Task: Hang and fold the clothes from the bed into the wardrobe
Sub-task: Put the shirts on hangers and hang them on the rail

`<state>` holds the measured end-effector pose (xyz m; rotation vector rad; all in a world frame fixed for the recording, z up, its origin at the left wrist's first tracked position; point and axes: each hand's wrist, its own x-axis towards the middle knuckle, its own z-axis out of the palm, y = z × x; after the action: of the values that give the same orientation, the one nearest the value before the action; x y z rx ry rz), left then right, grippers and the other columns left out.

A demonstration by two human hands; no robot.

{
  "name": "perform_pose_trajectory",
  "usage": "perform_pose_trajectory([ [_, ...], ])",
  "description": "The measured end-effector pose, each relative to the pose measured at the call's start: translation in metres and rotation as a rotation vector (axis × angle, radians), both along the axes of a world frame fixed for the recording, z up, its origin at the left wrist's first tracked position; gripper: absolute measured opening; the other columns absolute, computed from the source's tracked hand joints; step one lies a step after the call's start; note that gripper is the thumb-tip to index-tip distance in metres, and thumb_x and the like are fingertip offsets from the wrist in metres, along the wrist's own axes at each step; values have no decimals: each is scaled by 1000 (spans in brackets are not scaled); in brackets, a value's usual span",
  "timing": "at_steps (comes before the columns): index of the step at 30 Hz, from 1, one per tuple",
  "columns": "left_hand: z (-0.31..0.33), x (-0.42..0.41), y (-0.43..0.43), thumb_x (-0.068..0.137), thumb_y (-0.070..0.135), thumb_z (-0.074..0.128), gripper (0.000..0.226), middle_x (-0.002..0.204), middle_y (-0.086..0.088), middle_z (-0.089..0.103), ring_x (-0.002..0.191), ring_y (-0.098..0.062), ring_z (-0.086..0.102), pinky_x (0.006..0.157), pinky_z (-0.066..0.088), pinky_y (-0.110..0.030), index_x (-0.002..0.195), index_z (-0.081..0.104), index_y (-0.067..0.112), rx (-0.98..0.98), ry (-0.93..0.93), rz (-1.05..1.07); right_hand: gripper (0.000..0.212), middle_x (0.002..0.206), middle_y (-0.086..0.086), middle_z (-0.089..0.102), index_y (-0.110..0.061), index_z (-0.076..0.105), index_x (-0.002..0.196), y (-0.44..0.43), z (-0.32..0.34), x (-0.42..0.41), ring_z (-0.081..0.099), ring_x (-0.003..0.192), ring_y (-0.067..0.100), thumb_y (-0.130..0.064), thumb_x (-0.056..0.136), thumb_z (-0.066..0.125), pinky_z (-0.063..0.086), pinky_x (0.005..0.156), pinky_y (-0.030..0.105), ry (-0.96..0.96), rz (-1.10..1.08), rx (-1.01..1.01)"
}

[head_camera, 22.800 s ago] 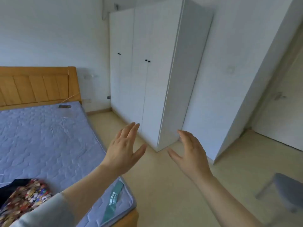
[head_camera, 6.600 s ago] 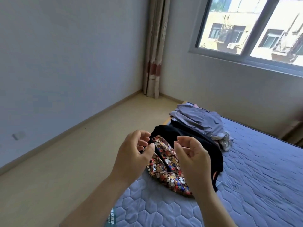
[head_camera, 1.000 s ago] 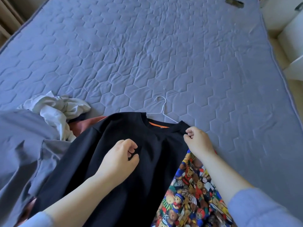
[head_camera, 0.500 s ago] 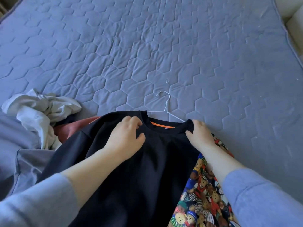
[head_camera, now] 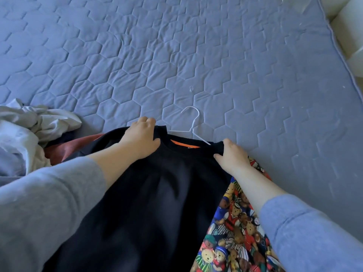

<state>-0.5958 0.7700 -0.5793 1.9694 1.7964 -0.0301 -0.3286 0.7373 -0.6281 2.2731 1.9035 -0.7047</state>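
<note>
On blue quilted mattress [head_camera: 176, 46] we note black sweatshirt [head_camera: 157, 203], white wire hanger [head_camera: 193, 122] in its neck, hook out on bed. We find left hand [head_camera: 140, 139] gripping collar edge, right hand [head_camera: 231, 157] pinching shoulder. Beneath at right, bear-print garment [head_camera: 235, 232]; at left, crumpled white garment [head_camera: 29, 126].

You wear a long-sleeved top of soft, plain cloth. Your left sleeve [head_camera: 39, 203] reads grey in the shade, while your right sleeve [head_camera: 304, 228] reads a bluer grey in the light, with loose creases near its end. Both sleeves stop partway along the forearm, so the lower forearms, the wrists and both hands are bare: left hand [head_camera: 140, 138], right hand [head_camera: 231, 157].
</note>
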Motion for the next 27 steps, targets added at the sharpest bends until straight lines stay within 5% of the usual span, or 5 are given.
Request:
perform_pose_trajectory([
  [7, -10, 12, 15, 95, 38, 50, 38, 123, -8, 53, 118, -32, 48, 107, 31, -49, 120, 45, 11, -29, 210, -83, 22, 77, 4, 56, -10, 44, 89, -22, -2, 4, 55, 74, 30, -26, 93, 58, 37, 59, 35, 129, -73, 270],
  [12, 13, 10, 6, 98, 34, 47, 28, 111, -8, 59, 108, -32, 53, 87, 37, -39, 113, 55, 12, 116, 81, -66, 32, 60, 3, 51, -14, 36, 77, -37, 18, 7, 47, 55, 21, -28, 89, 62, 27, 45, 29, 256, -168, 357],
  [19, 91, -9, -54, 94, 31, 55, 18, 106, -2, 62, 103, -27, 56, 87, 39, -38, 104, 61, 18, 201, -99, -85, 19, 73, -17, 61, -32, 55, 88, -76, 87, 5, 55, 70, 8, -39, 81, 71, 40, 57, 26, 351, -70, 340],
  [23, 143, -18, -89, 91, 28, 60, 17, 105, 1, 63, 104, -25, 57, 93, 41, -40, 104, 64, 18, 250, -146, -64, 15, 82, -41, 60, -55, 52, 81, -113, 147, 3, 58, 76, -15, -57, 73, 65, 43, 60, 6, 417, 18, 332],
  [27, 202, -20, -126, 89, 29, 64, 19, 106, 3, 67, 104, -21, 58, 91, 43, -38, 105, 68, 18, 219, -210, 53, 20, 84, -34, 64, -54, 55, 85, -146, 209, 6, 60, 81, -10, -48, 76, 71, 45, 63, 8, 447, 51, 388],
])
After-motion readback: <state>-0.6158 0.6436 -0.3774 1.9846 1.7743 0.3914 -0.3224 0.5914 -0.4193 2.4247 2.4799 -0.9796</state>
